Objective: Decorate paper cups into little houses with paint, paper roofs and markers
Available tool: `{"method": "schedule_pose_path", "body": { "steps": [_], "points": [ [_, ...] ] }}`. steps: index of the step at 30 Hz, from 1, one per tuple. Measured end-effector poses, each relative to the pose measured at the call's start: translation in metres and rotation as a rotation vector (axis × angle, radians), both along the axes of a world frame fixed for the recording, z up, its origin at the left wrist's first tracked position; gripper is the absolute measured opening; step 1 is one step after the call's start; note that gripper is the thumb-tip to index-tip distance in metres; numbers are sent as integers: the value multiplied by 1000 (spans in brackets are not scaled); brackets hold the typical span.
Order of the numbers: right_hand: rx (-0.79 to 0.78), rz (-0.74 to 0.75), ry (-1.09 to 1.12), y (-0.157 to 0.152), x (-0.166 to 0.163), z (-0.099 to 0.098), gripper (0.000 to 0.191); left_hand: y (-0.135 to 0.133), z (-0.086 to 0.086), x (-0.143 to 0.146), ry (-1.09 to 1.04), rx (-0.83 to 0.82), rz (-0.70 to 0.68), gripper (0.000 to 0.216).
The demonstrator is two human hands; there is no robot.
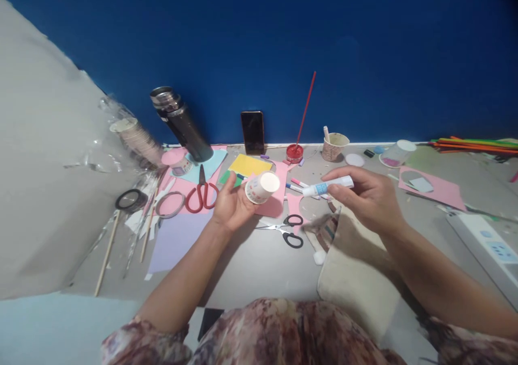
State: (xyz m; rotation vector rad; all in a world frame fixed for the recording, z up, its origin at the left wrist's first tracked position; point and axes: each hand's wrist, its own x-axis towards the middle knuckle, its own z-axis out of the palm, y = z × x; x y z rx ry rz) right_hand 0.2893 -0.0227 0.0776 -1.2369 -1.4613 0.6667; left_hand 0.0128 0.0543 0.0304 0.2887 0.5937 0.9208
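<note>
My left hand [230, 206] is closed around a small paper cup [261, 187], held on its side with its base facing up toward me. My right hand [370, 198] grips a white glue tube [327, 186] with a blue label, its tip pointing left toward the cup with a small gap between them. Both hands hover over pink paper cutouts [279, 195] lying on the grey table [259, 262]. Black-handled scissors [289, 231] lie just below the cup.
Red-handled scissors [201, 195], tape rolls [130, 199], wooden sticks and coloured paper sheets lie at left. A black flask [182, 122], phone [252, 132], red paint pot with stick [294, 152] and patterned cup [334, 146] stand along the blue wall. A cream cloth bag [356, 279] lies under my right arm.
</note>
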Motion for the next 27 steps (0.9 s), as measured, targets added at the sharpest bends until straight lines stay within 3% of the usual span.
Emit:
{"method": "schedule_pose_path", "body": {
  "steps": [4,9,13,22,27],
  "points": [
    [-191,-17,369,25,4,-24,18,7,-12,16,76,-46,-182,75],
    [-337,-19,671,46,-2,-47,37,28,-18,32,122,-119,-188,72],
    [-362,-10,731,52,-6,-55,48,45,-20,45,151,-110,-118,62],
    [-379,4,781,54,3,-65,49,61,-29,52,382,-76,38,29],
    [-382,6,808,57,5,-69,48,50,-16,45,541,64,164,16]
  ]
}}
